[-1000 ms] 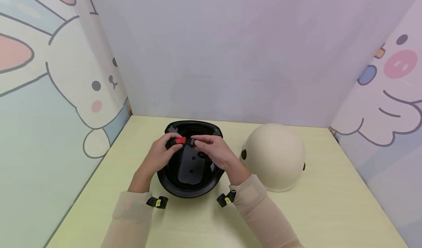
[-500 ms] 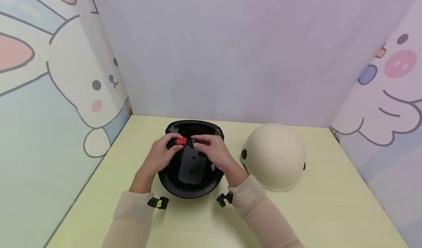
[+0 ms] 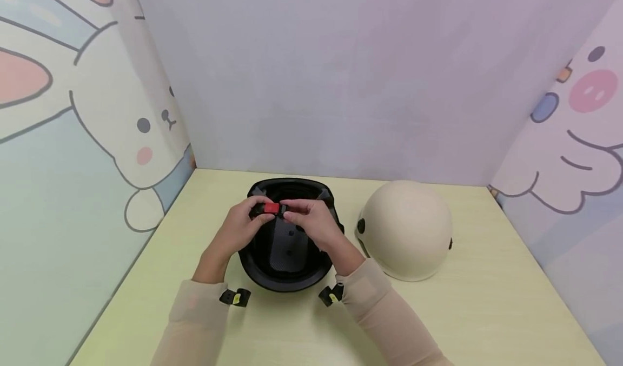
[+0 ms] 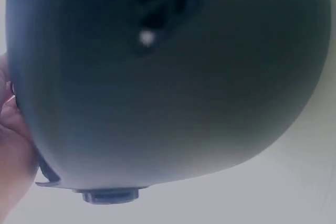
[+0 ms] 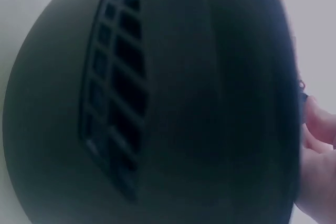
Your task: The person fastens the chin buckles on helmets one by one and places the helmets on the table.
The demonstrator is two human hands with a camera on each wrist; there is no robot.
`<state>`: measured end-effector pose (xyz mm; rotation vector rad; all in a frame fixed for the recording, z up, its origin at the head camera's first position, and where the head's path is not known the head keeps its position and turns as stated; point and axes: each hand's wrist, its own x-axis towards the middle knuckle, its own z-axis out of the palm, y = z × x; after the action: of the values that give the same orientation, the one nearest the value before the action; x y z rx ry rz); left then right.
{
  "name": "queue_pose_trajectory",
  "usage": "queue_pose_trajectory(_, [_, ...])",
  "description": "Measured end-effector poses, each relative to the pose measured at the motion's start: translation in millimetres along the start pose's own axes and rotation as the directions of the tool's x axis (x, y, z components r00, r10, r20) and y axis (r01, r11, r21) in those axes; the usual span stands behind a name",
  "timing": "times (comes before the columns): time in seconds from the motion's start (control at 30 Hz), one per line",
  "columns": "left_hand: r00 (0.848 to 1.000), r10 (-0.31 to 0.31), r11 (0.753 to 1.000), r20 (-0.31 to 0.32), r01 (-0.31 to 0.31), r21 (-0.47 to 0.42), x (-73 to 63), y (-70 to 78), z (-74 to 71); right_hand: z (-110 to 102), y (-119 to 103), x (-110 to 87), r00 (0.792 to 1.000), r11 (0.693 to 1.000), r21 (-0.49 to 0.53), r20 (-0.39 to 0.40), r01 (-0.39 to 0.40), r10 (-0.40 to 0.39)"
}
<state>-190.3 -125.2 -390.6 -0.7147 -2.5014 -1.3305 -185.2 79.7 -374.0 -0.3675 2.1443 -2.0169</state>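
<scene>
In the head view a dark helmet lies upside down, its hollow facing up. Over that hollow my left hand pinches the red-and-black strap buckle between thumb and fingers. My right hand pinches the black end piece right against the buckle's red part. Whether the two pieces are locked together is too small to tell. Both wrist views are filled mostly by the helmet's dark outer shell, with a vent grille showing; only part of each hand appears at the edge.
A cream helmet sits dome up on the pale table, just right of the dark one and close to my right forearm. A black wrist-camera mount hangs at my left sleeve, another mount at the right. Printed walls surround the table.
My left hand and the red buckle part have shifted slightly right, narrowing the gap to the black end piece. The dark helmet has also edged a little right. The cream helmet stays put.
</scene>
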Motion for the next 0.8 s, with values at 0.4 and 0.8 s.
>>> queue_pose_trajectory(0.4, [0.999,-0.037,0.999,0.001,0.037,-0.007,-3.0,-1.0,-0.3,-11,-1,-1.9,0.994,0.997,-0.064,0.096,-0.038,0.044])
queue_pose_trajectory(0.8, [0.999,-0.012,0.982,0.051,0.002,0.189,-5.0,-2.5,-3.6,-22,-3,-8.2,0.998,0.989,-0.149,0.056,-0.018,0.027])
